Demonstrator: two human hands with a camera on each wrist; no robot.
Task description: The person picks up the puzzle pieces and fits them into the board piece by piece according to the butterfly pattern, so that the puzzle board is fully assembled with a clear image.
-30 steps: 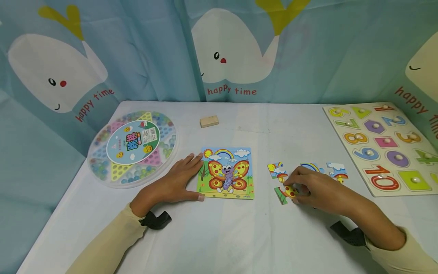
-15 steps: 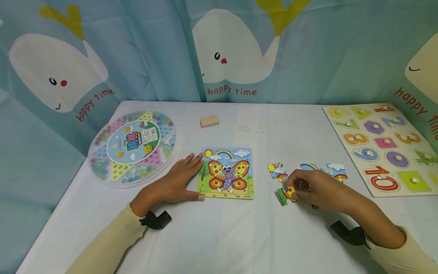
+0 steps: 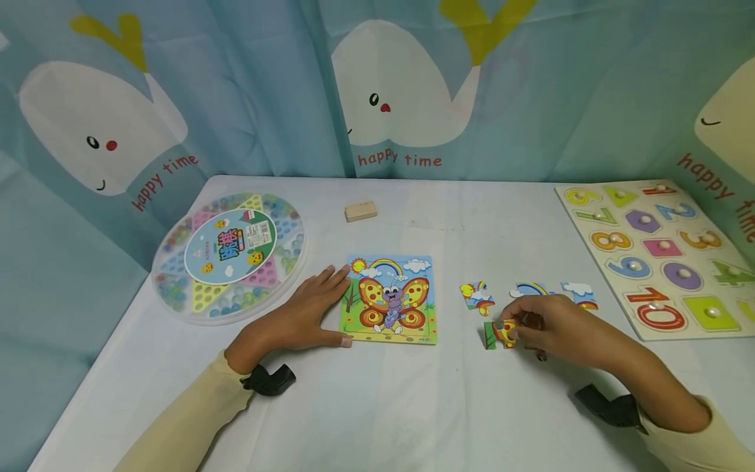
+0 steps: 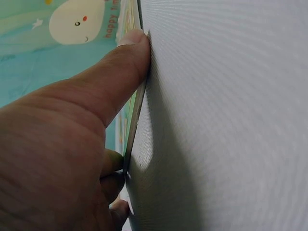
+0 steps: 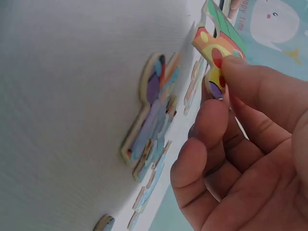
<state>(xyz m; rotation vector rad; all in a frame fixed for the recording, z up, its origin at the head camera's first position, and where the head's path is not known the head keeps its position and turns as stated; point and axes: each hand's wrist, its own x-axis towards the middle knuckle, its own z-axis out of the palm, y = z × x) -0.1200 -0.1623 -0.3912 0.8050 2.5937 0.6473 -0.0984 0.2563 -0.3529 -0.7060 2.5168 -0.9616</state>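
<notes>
My left hand [image 3: 301,311] lies at the left side of a square butterfly picture board [image 3: 389,298], fingers extended. Its thumb [image 4: 127,60] touches the board's edge in the left wrist view. To the right, my right hand [image 3: 566,334] pinches a jigsaw piece [image 5: 214,45] between thumb and fingers. That piece is green, red and yellow, and is held up off the tabletop. Loose jigsaw pieces lie around this hand: a sun piece [image 3: 476,296], a rainbow piece [image 3: 532,289] and a cloud piece [image 3: 579,292]. A purple piece [image 5: 151,91] lies under the hand, mostly hidden in the head view.
A round marble board game [image 3: 230,255] lies at the left on the white-covered table [image 3: 401,406]. One small wooden block [image 3: 360,210] sits behind the butterfly board. At the right is a number-and-shape peg board [image 3: 660,262]. A whale-print curtain [image 3: 283,85] hangs behind the table.
The pinched jigsaw piece has risen off the table and turned more upright, shifting slightly right with my right hand. My left hand stays in place.
</notes>
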